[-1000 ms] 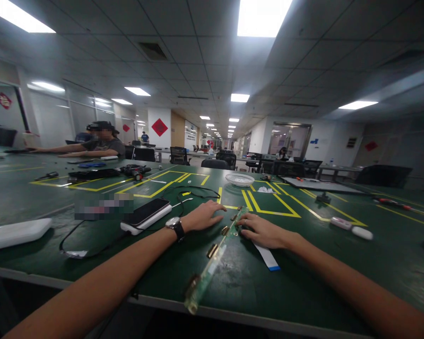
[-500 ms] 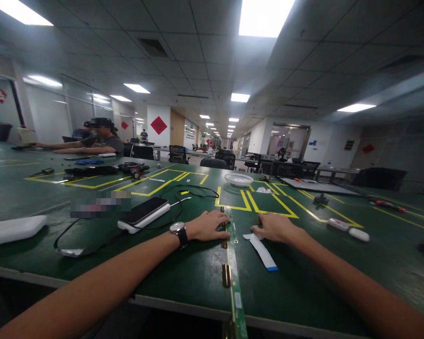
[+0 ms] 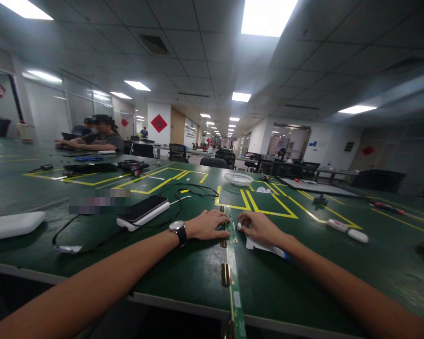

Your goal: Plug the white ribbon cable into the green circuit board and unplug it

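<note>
A long, narrow green circuit board (image 3: 237, 287) with gold-coloured tabs runs from mid-table past the front edge towards me. My left hand (image 3: 207, 224) holds it near its far end, fingers bent over its left side and thumb on it. On the other side, my right hand (image 3: 260, 228) is closed, thumb and fingers pinching a white flat ribbon cable. A white end shows at the fingertips, just right of the board; whether it touches the board I cannot tell. The rest of the ribbon cable (image 3: 265, 247) lies under my right hand, its blue tip beside the wrist.
A phone on a white power bank (image 3: 146, 210) with a black cord lies to the left. Beyond are a clear plastic basket (image 3: 239, 179) and yellow tape lines. White and pink cases (image 3: 357, 235) and a screwdriver (image 3: 388, 206) lie right. A person (image 3: 102, 134) sits far left.
My right hand has moved left towards the board with the ribbon cable, whose blue tip has swung to the right. My left hand has stayed on the board. The seated person's arm has drawn back.
</note>
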A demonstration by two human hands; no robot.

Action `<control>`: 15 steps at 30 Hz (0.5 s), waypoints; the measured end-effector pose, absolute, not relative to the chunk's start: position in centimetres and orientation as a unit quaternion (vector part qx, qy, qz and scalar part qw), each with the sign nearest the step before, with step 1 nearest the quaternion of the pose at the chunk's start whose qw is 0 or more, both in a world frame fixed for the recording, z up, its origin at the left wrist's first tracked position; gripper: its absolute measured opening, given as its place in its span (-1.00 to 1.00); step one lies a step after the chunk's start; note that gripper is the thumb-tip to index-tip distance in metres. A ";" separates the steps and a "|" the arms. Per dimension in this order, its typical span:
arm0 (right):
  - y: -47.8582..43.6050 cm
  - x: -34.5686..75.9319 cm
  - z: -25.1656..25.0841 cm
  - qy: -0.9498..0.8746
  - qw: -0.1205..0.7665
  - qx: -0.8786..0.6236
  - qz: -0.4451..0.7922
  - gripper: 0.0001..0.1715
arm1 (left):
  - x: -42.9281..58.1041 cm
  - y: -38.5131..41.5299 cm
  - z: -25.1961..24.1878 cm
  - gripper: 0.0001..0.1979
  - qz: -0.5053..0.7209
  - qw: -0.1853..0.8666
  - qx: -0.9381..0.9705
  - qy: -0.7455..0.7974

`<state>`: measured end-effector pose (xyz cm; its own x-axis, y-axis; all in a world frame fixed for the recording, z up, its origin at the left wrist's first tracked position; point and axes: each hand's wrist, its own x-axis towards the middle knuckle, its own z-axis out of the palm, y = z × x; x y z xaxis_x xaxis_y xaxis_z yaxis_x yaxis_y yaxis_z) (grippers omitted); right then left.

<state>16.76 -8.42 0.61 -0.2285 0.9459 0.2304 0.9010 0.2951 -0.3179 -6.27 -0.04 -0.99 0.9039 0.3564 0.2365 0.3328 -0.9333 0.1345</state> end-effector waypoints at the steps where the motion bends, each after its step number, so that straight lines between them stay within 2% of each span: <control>1: -8.4 16.6 0.5 -0.781 0.197 -0.590 0.057 -0.67 | -6.3 -0.1 -1.0 -0.44 0.129 0.046 0.975 0.177; 15: -8.0 16.2 -0.1 -0.792 0.230 -0.563 0.056 -0.73 | -6.2 0.1 -1.0 -0.43 0.123 0.052 0.976 0.173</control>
<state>16.22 -8.01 -0.07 -0.2607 0.9174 0.3008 0.8660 0.3599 -0.3472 -6.22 0.12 -1.02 0.9102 0.3497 0.2220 0.3240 -0.9350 0.1442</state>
